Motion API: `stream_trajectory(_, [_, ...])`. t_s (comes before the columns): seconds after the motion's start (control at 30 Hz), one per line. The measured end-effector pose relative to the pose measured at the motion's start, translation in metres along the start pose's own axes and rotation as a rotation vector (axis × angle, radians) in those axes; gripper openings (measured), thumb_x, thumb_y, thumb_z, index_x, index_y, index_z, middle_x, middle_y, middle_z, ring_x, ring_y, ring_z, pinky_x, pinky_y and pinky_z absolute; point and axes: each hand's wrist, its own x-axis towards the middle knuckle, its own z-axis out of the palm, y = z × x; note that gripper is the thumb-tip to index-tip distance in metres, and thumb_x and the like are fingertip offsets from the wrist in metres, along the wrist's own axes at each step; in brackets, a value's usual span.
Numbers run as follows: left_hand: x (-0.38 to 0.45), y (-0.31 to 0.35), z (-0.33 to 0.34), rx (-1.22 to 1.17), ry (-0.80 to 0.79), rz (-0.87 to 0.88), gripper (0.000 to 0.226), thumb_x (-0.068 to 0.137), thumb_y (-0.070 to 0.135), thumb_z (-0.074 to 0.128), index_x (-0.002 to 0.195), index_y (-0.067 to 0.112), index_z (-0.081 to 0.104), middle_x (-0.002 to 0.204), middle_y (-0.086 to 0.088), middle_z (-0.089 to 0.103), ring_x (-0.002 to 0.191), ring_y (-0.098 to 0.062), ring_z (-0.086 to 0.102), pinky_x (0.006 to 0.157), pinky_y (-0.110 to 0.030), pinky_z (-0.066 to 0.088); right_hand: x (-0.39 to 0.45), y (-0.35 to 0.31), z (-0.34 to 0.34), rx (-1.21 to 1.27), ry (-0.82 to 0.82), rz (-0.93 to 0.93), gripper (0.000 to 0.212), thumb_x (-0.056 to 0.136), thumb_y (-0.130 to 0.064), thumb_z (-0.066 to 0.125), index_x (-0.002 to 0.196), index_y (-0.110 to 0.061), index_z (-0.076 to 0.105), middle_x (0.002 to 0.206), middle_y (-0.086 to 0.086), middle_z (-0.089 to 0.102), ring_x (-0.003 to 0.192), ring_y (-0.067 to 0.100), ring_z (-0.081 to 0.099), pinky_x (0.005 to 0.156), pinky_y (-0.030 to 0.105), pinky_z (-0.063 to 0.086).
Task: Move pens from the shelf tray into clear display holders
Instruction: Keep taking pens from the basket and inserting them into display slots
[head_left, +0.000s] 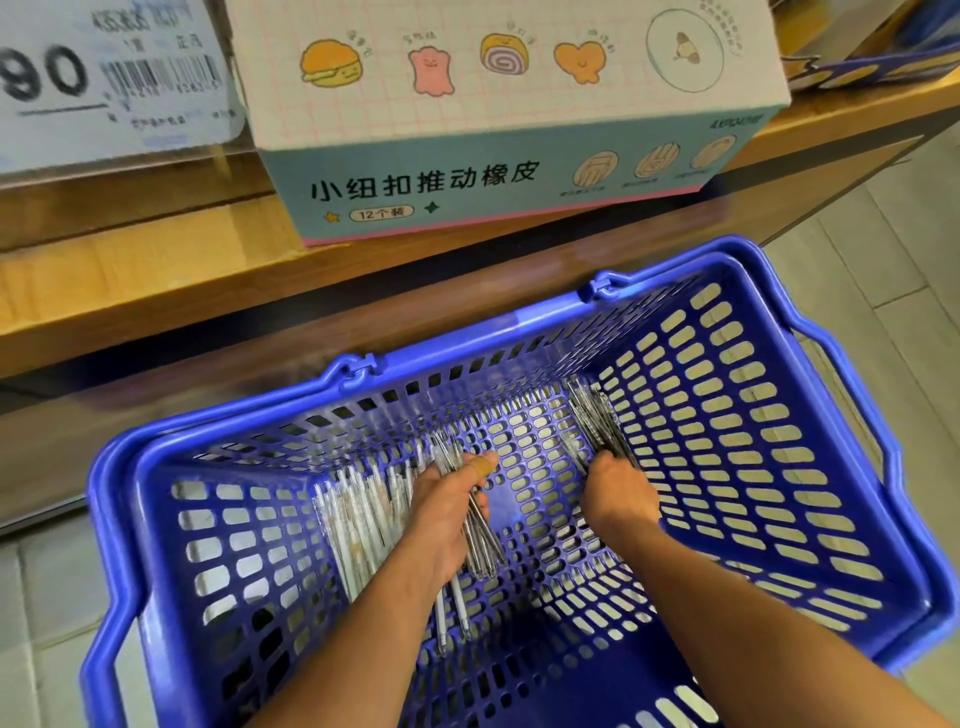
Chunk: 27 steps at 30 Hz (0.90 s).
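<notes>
A blue slotted basket (779, 415) sits below a wooden shelf (156, 291) carrying a pastel eraser box (519, 171). Inside the basket, the left hand (441, 504) grips a bundle of pens (480, 535) above loose pens (358, 519) lying on the basket floor. The right hand (618, 493) grips another bundle (597, 421) near the far corner.

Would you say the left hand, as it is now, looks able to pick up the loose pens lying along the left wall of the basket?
Probably not yet: the left hand already grips a bundle of pens. The loose pens lie uncovered right beside it in the basket.
</notes>
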Motion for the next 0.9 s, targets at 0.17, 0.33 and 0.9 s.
stream_trajectory(0.17, [0.001,-0.001,0.001,-0.017,0.014,0.035,0.050,0.068,0.024,0.086,0.108,0.005,0.064,0.085,-0.010,0.066,0.070,-0.023,0.063,0.067,-0.033,0.051,-0.001,-0.010,-0.010,0.253,-0.179,-0.146,0.015,0.097,-0.020,0.054,0.103,-0.007,0.058,0.101,0.012,0.067,0.090,0.026,0.064,0.078,0.035,0.053])
stream_trajectory(0.33, [-0.001,-0.002,0.002,-0.039,-0.034,0.048,0.130,0.039,0.048,0.092,0.148,0.003,0.037,0.139,-0.019,0.056,0.126,-0.037,0.054,0.112,-0.054,0.037,-0.025,-0.033,-0.027,0.791,-0.407,-0.343,0.010,0.093,-0.019,0.064,0.086,-0.017,0.057,0.076,0.000,0.061,0.061,0.011,0.061,0.065,0.029,0.055])
stream_trajectory(0.9, [0.005,-0.002,-0.004,0.104,0.086,-0.006,0.012,0.090,-0.002,0.055,0.101,0.001,0.054,0.057,-0.005,0.046,0.048,-0.018,0.042,0.049,-0.031,0.038,0.005,-0.005,-0.017,0.533,-0.016,-0.071,0.012,0.093,-0.016,0.063,0.104,-0.014,0.057,0.092,0.002,0.066,0.074,0.011,0.062,0.075,0.031,0.056])
